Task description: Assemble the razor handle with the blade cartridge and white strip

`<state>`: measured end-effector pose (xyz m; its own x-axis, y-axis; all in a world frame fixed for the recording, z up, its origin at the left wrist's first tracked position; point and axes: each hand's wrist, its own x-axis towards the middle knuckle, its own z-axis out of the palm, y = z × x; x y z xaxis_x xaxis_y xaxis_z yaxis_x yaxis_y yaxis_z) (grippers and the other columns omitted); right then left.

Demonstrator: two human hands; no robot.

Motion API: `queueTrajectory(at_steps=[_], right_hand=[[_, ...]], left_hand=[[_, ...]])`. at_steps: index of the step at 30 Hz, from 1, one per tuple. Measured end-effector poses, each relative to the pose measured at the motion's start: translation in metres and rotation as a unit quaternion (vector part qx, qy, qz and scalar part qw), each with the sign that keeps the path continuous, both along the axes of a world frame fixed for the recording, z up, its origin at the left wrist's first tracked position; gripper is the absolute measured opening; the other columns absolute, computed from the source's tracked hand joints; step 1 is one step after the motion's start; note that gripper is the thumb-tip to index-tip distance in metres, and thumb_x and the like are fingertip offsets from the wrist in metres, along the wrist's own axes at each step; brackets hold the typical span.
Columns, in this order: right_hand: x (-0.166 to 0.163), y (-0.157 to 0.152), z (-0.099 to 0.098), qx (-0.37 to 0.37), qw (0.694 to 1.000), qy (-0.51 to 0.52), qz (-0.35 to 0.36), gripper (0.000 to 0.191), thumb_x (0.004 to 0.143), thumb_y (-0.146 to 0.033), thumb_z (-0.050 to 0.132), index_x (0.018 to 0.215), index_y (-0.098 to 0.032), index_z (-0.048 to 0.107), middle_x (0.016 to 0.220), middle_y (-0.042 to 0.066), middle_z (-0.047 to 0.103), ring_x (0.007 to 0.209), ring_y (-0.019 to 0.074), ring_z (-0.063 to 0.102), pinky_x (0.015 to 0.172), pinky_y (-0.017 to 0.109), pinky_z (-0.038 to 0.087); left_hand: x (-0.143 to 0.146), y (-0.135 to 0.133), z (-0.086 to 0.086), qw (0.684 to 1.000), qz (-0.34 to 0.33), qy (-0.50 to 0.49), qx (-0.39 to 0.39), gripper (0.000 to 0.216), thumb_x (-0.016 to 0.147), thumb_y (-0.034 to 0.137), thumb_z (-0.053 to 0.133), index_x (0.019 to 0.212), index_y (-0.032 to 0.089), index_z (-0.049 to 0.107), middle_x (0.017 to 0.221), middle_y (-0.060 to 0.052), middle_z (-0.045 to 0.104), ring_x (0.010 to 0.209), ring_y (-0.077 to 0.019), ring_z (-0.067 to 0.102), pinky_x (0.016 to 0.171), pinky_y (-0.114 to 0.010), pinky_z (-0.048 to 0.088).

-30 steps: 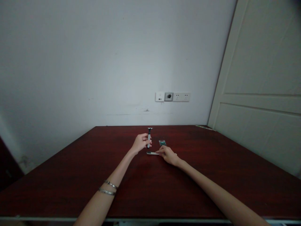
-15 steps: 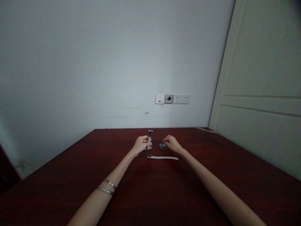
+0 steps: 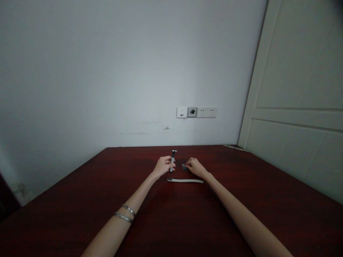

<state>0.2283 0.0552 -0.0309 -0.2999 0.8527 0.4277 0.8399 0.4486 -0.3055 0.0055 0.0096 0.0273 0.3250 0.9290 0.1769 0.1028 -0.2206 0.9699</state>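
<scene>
Holding T-headed razor [image 3: 172, 164] in L hand [image 3: 162, 166], w/ thumb & fingers wrapped round grey handle, head pointing twd 12 o'clock, tipped slightly twd 1. Can't confirm whether butt end meets table [image 3: 171, 221] or hangs just above. Losing bits of handle behind fingertips; can't read blade detail, too small.

Placing R hand [image 3: 195, 167] at approx. 3 o'clock fr. razor, w/ fingers bunched narrow at small clear packet [image 3: 183, 167], just betw. razor & R hand. Seems to touch packet's R side — can't tell if pinching or only covering. Can't see packet's R part under fingers; can't make out contents either.

Noted at 6 o'clock fr. packet, lying flat on dark-red tabletop: long pale strip [image 3: 185, 180], slightly bowed, w/ dark end twd 9 o'clock & other end near R wrist at 3. Can't ID type of item.

Noted on L forearm, at 7 o'clock in view: two silvery bracelets [image 3: 123, 217]. Cut off by bottom edge: both forearms, also near side of table.

At 12 o'clock, pale wall [image 3: 107, 71] w/ sockets [image 3: 206, 112] approx. 1 o'clock fr. packet. At 2–3 o'clock, pale panelled surface [image 3: 300, 89], poss. door, cropped by frame. At 8–9 o'clock, dark shape [image 3: 8, 194], mostly cut off, unclear — too dim.
</scene>
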Motion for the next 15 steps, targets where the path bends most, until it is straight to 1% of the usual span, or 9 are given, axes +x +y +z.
queueTrajectory(at_steps=[8, 15], right_hand=[[-0.0021, -0.0022, 0.0009, 0.010, 1.000, 0.010, -0.010, 0.016, 0.076, -0.019, 0.055, 0.079, -0.016, 0.071, 0.089, 0.010, 0.062, 0.087, 0.0191, 0.055, 0.081, 0.026, 0.040], [-0.0017, -0.0011, 0.0026, 0.012, 0.999, 0.037, 0.002, 0.013, 0.072, -0.018, 0.058, 0.074, -0.016, 0.070, 0.083, 0.008, 0.064, 0.079, 0.0174, 0.057, 0.076, 0.024, 0.041]], left_hand=[[0.0007, -0.0051, -0.0008, 1.000, 0.012, 0.003, 0.004, 0.018, 0.067, 0.011, 0.060, 0.085, 0.011, 0.059, 0.069, -0.006, 0.066, 0.056, -0.0144, 0.064, 0.048, -0.018, 0.044], [0.0000, -0.0050, -0.0038, 1.000, 0.019, 0.007, -0.004, 0.021, 0.067, 0.011, 0.062, 0.087, 0.012, 0.060, 0.072, -0.007, 0.066, 0.058, -0.0151, 0.065, 0.049, -0.019, 0.044]])
